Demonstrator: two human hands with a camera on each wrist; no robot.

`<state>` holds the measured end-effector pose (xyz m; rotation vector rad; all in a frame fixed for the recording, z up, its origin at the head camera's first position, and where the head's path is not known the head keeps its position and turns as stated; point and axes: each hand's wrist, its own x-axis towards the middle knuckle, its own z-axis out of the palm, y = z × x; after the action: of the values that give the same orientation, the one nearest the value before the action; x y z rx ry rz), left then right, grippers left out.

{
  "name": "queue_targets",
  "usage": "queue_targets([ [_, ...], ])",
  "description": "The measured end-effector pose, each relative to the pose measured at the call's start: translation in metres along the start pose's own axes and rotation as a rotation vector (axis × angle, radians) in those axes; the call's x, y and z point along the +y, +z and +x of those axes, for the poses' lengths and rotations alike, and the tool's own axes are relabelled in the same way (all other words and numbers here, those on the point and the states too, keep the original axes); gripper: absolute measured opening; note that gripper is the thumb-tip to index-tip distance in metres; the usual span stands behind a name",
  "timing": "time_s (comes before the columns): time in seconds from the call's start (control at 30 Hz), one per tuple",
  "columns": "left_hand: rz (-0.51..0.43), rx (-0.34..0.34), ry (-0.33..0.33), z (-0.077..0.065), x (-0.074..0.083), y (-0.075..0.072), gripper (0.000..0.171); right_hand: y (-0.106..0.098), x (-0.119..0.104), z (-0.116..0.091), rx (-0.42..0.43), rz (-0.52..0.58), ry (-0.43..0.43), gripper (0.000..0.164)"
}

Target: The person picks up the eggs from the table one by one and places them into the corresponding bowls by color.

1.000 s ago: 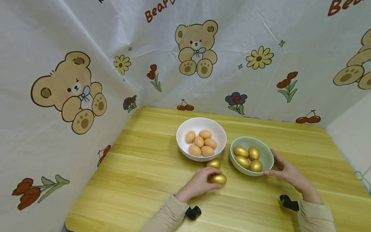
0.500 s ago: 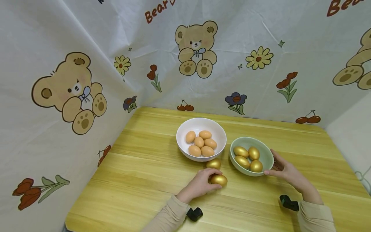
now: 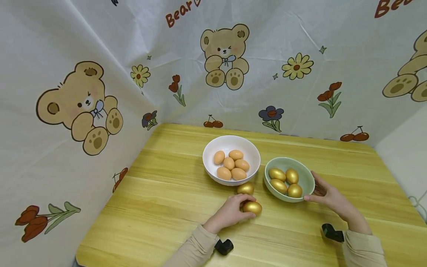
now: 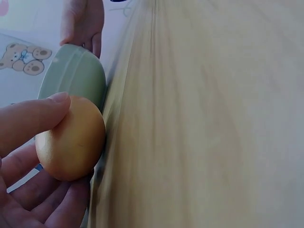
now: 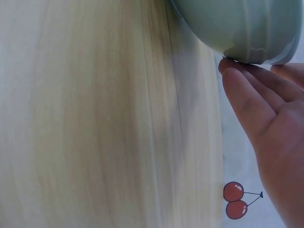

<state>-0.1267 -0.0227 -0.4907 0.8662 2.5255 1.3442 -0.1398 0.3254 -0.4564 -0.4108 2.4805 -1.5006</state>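
My left hand (image 3: pixel 230 213) holds a golden egg (image 3: pixel 252 208) low at the tabletop, in front of the white bowl. In the left wrist view the thumb lies along one side of that egg (image 4: pixel 71 142), with fingers below it. Another golden egg (image 3: pixel 245 188) lies between the hand and the white bowl. My right hand (image 3: pixel 330 198) touches the right side of the pale green bowl (image 3: pixel 308 174), which contains several golden eggs (image 3: pixel 278 186). In the right wrist view its fingers (image 5: pixel 249 97) extend straight against the bowl's outer wall (image 5: pixel 251 28).
Behind the left hand stands a white bowl (image 3: pixel 209 148) with several brown eggs (image 3: pixel 229 163). The wooden table (image 3: pixel 160 193) reaches back to a hanging cloth (image 3: pixel 186 44) printed with bears and flowers. Black wrist-worn devices (image 3: pixel 224 246) sit at both sleeves.
My left hand and the golden egg in it have shifted very slightly towards me. The right hand and both bowls stay where they were.
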Motion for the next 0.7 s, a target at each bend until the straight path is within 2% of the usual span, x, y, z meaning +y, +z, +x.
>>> queue_targets([
  [0.27,-0.027,-0.016,-0.025,0.0,-0.0029,0.0016,0.043,-0.0006,0.0019,0.0002,-0.003,0.001,-0.001,0.089],
  [0.57,-0.02,-0.026,0.008,-0.0014,-0.0035,0.0031,0.041,-0.0015,0.0046,0.0015,-0.002,-0.003,0.01,0.089],
  [0.7,-0.094,-0.036,0.018,0.0008,-0.0018,0.0023,0.041,-0.0018,0.0058,0.0016,-0.003,-0.003,0.009,0.089],
])
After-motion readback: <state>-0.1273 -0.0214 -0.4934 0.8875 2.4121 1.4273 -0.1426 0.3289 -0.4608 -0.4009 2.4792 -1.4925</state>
